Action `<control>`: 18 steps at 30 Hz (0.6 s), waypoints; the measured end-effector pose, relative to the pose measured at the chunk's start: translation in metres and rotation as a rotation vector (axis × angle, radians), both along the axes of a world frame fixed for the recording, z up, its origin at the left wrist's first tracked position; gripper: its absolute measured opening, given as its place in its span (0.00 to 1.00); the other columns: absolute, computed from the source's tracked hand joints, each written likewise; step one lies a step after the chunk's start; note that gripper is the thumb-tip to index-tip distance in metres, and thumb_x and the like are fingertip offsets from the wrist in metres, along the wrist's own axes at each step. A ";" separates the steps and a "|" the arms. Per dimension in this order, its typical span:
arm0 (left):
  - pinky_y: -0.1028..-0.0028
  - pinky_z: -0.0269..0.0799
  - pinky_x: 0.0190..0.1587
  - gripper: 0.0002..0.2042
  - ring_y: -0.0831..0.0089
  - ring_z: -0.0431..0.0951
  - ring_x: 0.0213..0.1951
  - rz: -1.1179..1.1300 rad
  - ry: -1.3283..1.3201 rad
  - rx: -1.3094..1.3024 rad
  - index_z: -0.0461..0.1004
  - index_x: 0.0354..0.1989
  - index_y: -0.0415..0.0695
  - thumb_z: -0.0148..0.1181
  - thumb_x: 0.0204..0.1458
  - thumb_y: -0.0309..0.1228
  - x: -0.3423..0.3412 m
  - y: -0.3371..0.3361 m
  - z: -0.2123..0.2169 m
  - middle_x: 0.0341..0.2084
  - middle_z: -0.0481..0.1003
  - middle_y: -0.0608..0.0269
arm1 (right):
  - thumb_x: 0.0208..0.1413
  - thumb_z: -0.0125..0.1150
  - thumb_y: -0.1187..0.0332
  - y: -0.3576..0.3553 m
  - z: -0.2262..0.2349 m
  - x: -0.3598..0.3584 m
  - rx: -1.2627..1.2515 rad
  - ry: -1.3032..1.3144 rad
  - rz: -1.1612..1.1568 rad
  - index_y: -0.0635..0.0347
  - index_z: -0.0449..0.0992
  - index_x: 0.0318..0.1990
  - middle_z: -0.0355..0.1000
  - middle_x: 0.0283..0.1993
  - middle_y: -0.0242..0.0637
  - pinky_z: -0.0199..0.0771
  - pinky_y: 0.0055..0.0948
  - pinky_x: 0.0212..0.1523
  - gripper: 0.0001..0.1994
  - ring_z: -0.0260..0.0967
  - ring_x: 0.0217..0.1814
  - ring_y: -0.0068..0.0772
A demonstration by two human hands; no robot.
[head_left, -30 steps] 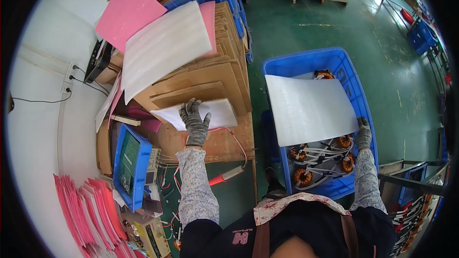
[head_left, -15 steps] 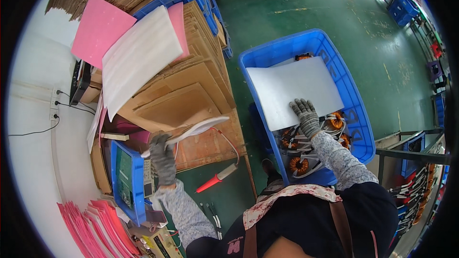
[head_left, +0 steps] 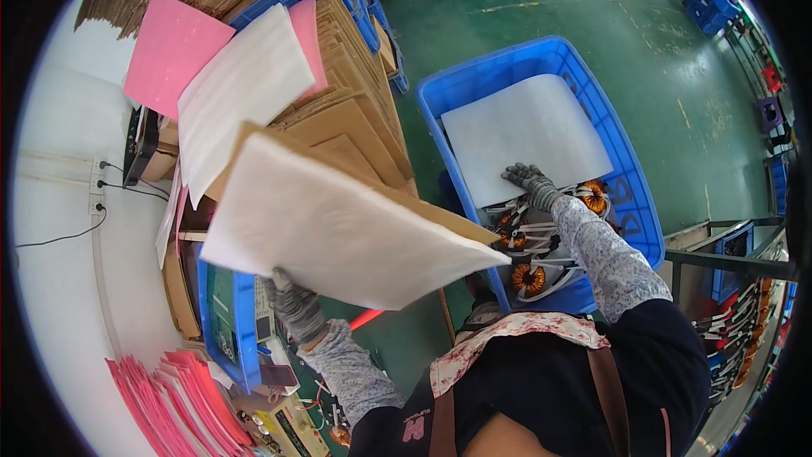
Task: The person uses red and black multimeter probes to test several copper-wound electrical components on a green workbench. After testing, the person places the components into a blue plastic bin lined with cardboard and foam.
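My left hand (head_left: 296, 309), in a grey knit glove, grips the near left edge of a white foam sheet (head_left: 338, 233). A cardboard sheet (head_left: 444, 222) shows along its far edge, behind it. Both tilt above the worktable, one corner reaching the crate's near left side. My right hand (head_left: 534, 187), gloved alike, lies fingers outstretched at the near edge of another white foam sheet (head_left: 524, 135). That sheet lies inside a large blue plastic crate (head_left: 639, 190). Uncovered near my right forearm are several copper-wound ring coils (head_left: 529, 278) with white leads.
Stacked cardboard (head_left: 364, 110), a loose white sheet (head_left: 245, 85) and a pink sheet (head_left: 173, 51) stand at the left. A blue-framed screen (head_left: 244, 322) is near pink sheets (head_left: 178, 398). A metal rack (head_left: 736, 271) with hanging cables stands right. A red-handled tool (head_left: 365, 318) is mostly covered.
My left hand has swung the foam and cardboard from nearly edge-on to broad face up, extending right toward the crate. My right hand has shifted slightly left and away from me.
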State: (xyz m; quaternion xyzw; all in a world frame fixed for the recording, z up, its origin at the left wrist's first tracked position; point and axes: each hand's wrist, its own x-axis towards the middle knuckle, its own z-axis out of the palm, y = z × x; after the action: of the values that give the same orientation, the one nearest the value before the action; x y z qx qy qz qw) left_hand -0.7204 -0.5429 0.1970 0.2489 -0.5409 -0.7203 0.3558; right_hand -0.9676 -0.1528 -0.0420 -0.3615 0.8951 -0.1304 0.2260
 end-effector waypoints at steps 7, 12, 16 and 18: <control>0.64 0.69 0.48 0.25 0.67 0.66 0.50 -0.296 -0.024 0.283 0.57 0.57 0.46 0.55 0.51 0.35 -0.041 0.042 -0.060 0.50 0.65 0.59 | 0.47 0.61 0.53 -0.021 0.113 0.042 -0.941 -1.171 -0.406 0.58 0.55 0.61 0.53 0.62 0.45 0.52 0.36 0.61 0.36 0.50 0.64 0.36; 0.72 0.66 0.49 0.23 0.70 0.68 0.46 -0.323 -0.264 0.035 0.56 0.58 0.42 0.51 0.54 0.32 -0.071 0.077 -0.092 0.49 0.66 0.61 | 0.50 0.57 0.51 -0.006 0.179 0.083 -0.993 -1.516 -0.683 0.62 0.65 0.53 0.68 0.48 0.43 0.68 0.32 0.48 0.28 0.67 0.49 0.30; 0.76 0.63 0.49 0.21 0.73 0.69 0.44 -0.452 -0.316 -0.198 0.61 0.55 0.38 0.52 0.52 0.29 -0.079 0.087 -0.109 0.46 0.69 0.61 | 0.49 0.59 0.51 0.031 0.152 0.091 -0.862 -1.093 -0.797 0.62 0.73 0.44 0.72 0.35 0.34 0.70 0.27 0.37 0.23 0.69 0.38 0.25; 0.76 0.64 0.48 0.18 0.74 0.70 0.43 -0.536 -0.327 -0.163 0.67 0.50 0.38 0.55 0.50 0.28 -0.084 0.106 -0.104 0.41 0.72 0.63 | 0.49 0.59 0.52 0.060 0.125 0.093 -0.889 -0.956 -0.868 0.62 0.72 0.44 0.72 0.34 0.33 0.69 0.25 0.36 0.23 0.69 0.36 0.25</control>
State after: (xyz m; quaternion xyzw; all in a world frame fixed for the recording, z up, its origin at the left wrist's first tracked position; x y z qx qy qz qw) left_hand -0.8046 -0.4365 0.0928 0.1807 -0.6930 -0.6933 0.0806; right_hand -0.8744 -0.0926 0.0833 0.0593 0.6258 -0.6947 0.3496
